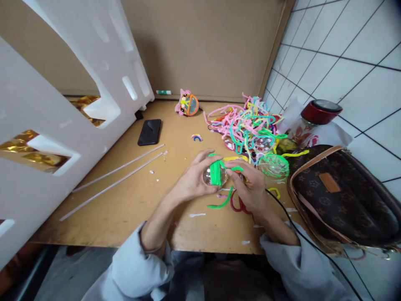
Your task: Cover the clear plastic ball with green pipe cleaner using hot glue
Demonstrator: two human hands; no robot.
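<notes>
My left hand (196, 177) is closed round a clear plastic ball (207, 176) that has bands of bright green pipe cleaner (215, 173) across it. My right hand (247, 179) pinches the free end of the green pipe cleaner at the ball's right side. Below the ball lies a loose green piece (221, 205) on the table. Red-handled scissors (239, 205) rest partly hidden under my right hand. Just right of that hand sits another clear ball with green strands (274, 166).
A tangled pile of coloured pipe cleaners (247, 121) lies behind my hands. Further back stands a decorated ball (188, 103). A phone (149, 132) and two white sticks (117, 184) are on the left. A brown handbag (341, 200) and red-lidded jar (321, 112) stand right; white foam panel (125, 54) left.
</notes>
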